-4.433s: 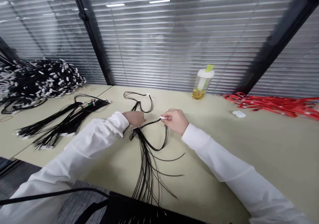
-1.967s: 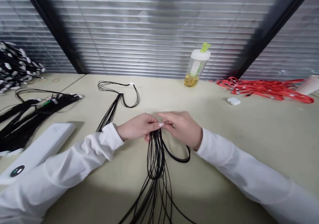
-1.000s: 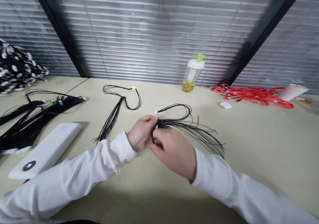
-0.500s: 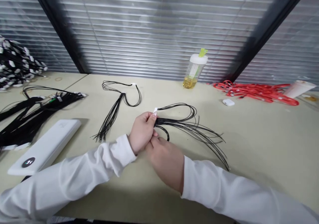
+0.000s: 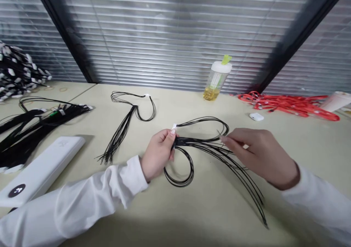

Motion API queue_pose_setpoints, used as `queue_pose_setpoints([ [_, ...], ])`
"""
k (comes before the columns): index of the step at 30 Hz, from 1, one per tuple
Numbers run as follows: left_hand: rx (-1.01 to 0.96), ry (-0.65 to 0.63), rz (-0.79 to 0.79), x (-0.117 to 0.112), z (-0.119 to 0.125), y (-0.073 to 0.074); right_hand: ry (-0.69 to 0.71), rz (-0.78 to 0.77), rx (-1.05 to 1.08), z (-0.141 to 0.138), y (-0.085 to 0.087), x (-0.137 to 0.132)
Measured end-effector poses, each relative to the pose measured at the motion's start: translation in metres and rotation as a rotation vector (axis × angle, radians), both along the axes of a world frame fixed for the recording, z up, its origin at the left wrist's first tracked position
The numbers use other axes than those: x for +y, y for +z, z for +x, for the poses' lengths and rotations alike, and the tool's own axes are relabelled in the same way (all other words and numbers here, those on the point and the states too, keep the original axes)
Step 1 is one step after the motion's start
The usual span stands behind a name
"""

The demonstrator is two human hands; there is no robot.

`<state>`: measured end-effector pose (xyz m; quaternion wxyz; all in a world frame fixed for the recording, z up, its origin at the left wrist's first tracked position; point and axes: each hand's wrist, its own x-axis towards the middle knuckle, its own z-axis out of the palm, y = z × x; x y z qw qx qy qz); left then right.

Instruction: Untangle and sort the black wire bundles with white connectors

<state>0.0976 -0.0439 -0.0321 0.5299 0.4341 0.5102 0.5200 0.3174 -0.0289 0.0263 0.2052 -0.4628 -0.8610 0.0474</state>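
Black cords [image 5: 208, 146] mid-table, looped and fanned toward near right. Left hand [image 5: 159, 153] pinches bundle at white tag [image 5: 173, 127]. Right hand [image 5: 260, 153] fingers half-spread, touching strands. Second cord bundle [image 5: 123, 128] left; bottle [image 5: 218, 78] far.

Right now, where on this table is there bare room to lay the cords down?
Bare tabletop lies between the right hand and the red straps, past the small white case. Another patch lies between the held cords and the bottle. The left side is crowded: white box, black cord bundles, and the tied bunch beside the left hand.
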Motion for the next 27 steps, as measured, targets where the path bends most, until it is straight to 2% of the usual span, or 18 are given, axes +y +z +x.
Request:
queue_pose_setpoints([
  [4, -0.132, -0.108, -0.023, -0.004, 0.002, -0.003, 0.083, -0.356, 0.126, -0.007, 0.001, 0.0],
  [8, -0.298, -0.219, -0.064, -0.003, 0.002, -0.008, 0.141, -0.364, 0.151, -0.02, 0.007, 0.005],
  [13, -0.407, -0.294, -0.131, -0.002, 0.003, -0.009, 0.473, -0.597, 0.248, -0.033, 0.0, 0.013],
  [16, -0.407, -0.31, -0.156, -0.002, 0.004, -0.011, 0.443, -0.698, 0.321, -0.041, -0.007, 0.008],
  [18, -0.371, -0.305, -0.179, -0.002, 0.004, -0.012, 0.366, -0.691, 0.308, -0.045, -0.012, -0.001],
  [22, -0.264, -0.272, -0.211, -0.002, 0.005, -0.014, 0.237, -0.529, 0.228, -0.052, -0.022, -0.02],
  [27, -0.245, -0.259, -0.229, -0.004, 0.005, -0.015, 0.269, -0.47, 0.272, -0.056, -0.031, -0.03],
])
